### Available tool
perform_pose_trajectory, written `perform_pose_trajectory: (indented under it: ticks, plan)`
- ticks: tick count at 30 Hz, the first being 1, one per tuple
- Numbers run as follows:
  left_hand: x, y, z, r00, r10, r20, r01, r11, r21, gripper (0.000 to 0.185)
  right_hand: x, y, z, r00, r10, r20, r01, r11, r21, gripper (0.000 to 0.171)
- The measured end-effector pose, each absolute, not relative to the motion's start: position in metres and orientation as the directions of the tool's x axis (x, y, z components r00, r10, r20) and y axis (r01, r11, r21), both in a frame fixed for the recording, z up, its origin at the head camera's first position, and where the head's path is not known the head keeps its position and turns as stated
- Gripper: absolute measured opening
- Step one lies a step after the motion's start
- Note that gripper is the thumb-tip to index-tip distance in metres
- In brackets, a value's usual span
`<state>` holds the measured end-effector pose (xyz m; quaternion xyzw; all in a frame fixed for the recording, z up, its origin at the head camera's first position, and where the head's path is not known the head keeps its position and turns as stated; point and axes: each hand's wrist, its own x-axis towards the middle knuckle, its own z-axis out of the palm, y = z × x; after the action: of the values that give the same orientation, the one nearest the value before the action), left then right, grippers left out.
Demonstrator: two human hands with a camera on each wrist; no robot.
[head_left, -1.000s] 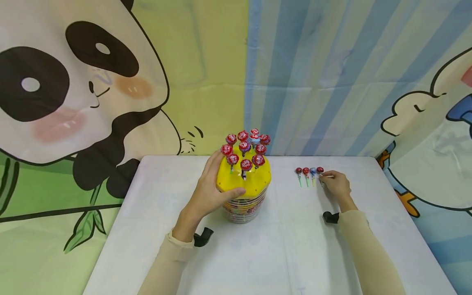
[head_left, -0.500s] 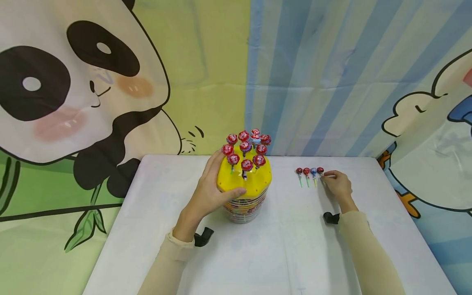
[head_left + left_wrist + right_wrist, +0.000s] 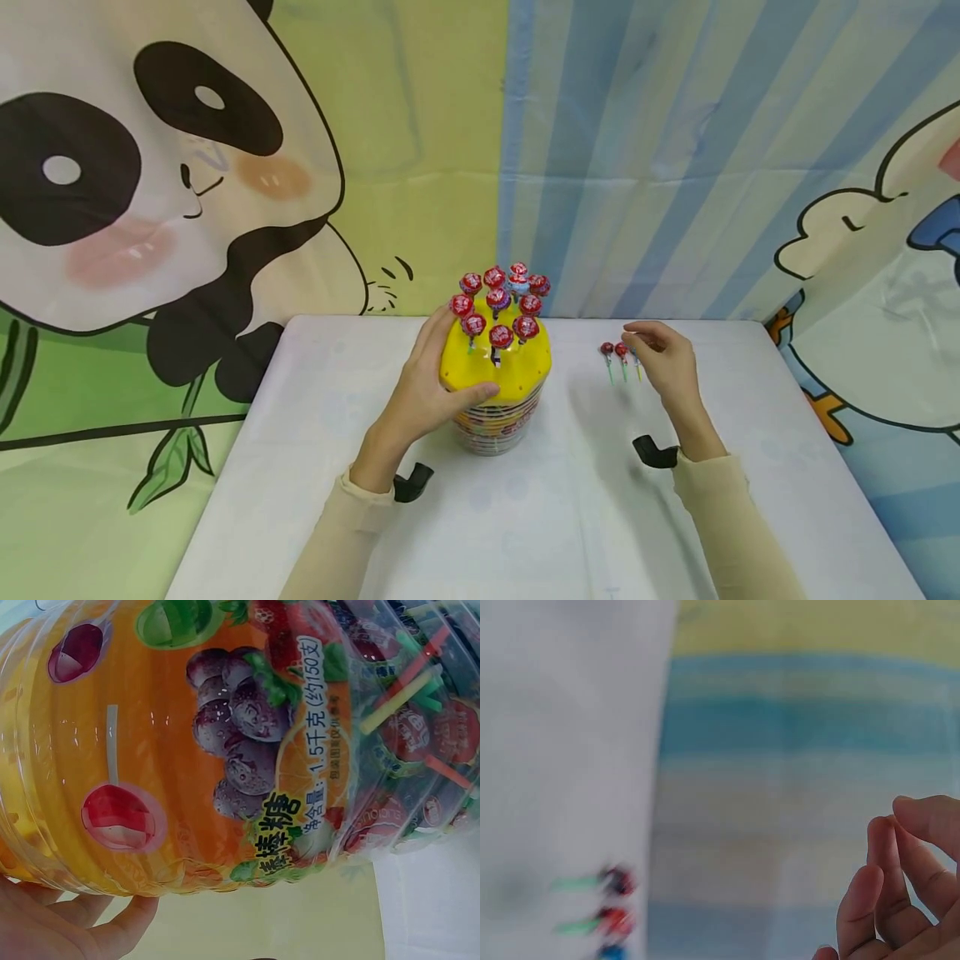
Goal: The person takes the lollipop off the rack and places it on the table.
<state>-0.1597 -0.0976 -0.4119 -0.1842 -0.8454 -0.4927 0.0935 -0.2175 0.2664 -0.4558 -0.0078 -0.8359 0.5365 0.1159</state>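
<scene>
**Cartoon backdrops behind a white table**

A white table (image 3: 570, 517) covered with a thin, faintly creased cloth fills the lower middle of the head view. Behind its far edge hang printed fabric backdrops: a large panda (image 3: 150, 192) on yellow-green with a bamboo sprig (image 3: 176, 462) at the left, blue and pale stripes (image 3: 645, 150) in the middle, and a white cartoon duck (image 3: 877, 267) at the right. Light is even and soft.

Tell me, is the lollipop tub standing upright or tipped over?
Upright: the tub stands on the table, lollipops sticking up, left hand gripping its lid.
</scene>
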Motion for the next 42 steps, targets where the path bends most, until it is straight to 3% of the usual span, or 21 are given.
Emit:
perform_pose_trajectory:
  ticks: [7, 12, 24, 42]
  plan:
    - [-0.159, -0.097, -0.412, -0.913, 0.223, 0.343, 0.408, 0.447, 0.796, 0.106, -0.179, 0.209, -0.4, -0.899, -0.082, 0.431, -0.439, 0.198, -0.877, 0.02]
    - [-0.159, -0.098, -0.412, -0.912, 0.221, 0.345, 0.408, 0.441, 0.799, 0.107, -0.165, 0.176, -0.382, -0.832, -0.196, 0.52, -0.548, 0.137, -0.825, 0.021]
    - [-0.16, -0.098, -0.413, -0.907, 0.23, 0.353, 0.419, 0.419, 0.805, 0.106, -0.164, 0.138, -0.376, -0.798, -0.265, 0.541, -0.588, 0.148, -0.795, 0.026]
    - [-0.16, -0.098, -0.411, -0.91, 0.228, 0.346, 0.413, 0.427, 0.804, 0.105, -0.162, 0.141, -0.363, -0.768, -0.183, 0.613, -0.634, 0.089, -0.768, 0.023]
